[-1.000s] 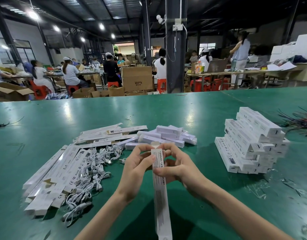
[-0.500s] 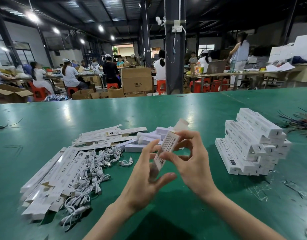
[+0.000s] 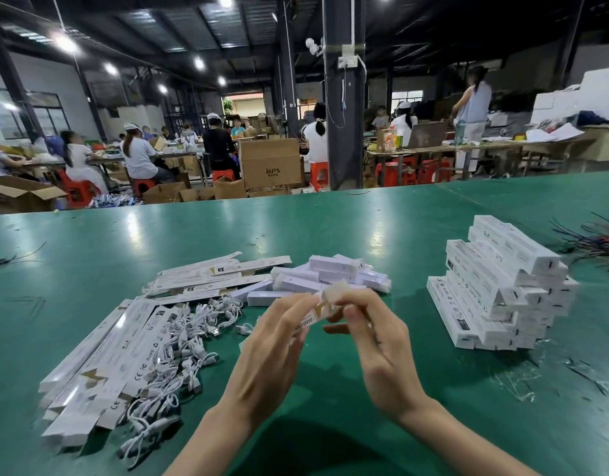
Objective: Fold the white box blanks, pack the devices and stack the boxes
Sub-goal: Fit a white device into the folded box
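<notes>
a second ago the white box (image 3: 308, 319) lies lengthwise toward the person, its near end low in the view. half a second ago it is swung up and away, with the left hand spread off it. now both hands are closed in on it again, above the green table (image 3: 330, 228). i judge that the person has turned the box to work on one end, so the folding of this one is near its finish or the packing is about to start; whether a device is already inside cannot be seen.

the left hand (image 3: 272, 352) holds the box's body with its fingers wrapped round it. the right hand (image 3: 375, 341) pinches the blurred end flap (image 3: 334, 293) between fingertips and thumb.

most of the box is hidden between the hands. what shows suggests its long axis runs from low and near on the left up and away to the right, printed face toward the camera, the worked end pointing at the loose devices (image 3: 330, 276) behind it.

flat blanks (image 3: 100, 365) and a tangle of white cables (image 3: 179, 341) lie to the left, and the stack of finished boxes (image 3: 495, 290) stands well apart on the right.
</notes>
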Motion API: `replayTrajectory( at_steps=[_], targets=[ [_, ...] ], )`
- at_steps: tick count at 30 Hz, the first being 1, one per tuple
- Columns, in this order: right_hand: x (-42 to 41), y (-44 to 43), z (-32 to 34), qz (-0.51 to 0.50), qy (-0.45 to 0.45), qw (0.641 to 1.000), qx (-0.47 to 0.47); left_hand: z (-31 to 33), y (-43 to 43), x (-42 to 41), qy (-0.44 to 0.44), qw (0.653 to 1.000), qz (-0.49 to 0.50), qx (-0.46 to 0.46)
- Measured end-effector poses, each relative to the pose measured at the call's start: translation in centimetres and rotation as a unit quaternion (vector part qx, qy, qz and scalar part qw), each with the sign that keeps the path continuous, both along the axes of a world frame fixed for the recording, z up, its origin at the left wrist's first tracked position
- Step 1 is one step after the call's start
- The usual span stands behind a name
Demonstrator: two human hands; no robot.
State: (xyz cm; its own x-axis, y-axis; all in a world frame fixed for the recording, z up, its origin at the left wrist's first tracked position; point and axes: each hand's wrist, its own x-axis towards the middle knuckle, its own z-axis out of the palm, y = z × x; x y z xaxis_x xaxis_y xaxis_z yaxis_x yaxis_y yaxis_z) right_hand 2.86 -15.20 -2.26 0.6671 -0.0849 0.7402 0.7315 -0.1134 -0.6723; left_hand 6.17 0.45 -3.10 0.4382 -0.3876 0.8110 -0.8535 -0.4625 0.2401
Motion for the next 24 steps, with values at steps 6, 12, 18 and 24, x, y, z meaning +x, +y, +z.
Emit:
replayTrajectory(
  at_steps=[6,12,18,24],
  targets=[
    [-0.1,-1.4,0.6,0.087,0.135,0.976,0.146,-0.4,-0.1,0.1,-0.003,0.999,-0.015,0.033],
    [0.2,-1.4,0.1,0.13,0.193,0.963,0.137,-0.5,0.0,0.2,-0.01,0.999,-0.007,0.046],
    [-0.1,-1.0,0.0,0.101,0.176,0.974,0.104,-0.6,-0.1,0.0,-0.016,0.998,0.005,0.058],
    [-0.5,-0.7,-0.3,0.021,0.149,0.986,0.077,-0.6,-0.3,-0.6,0.025,0.999,0.02,0.018]
  ],
)
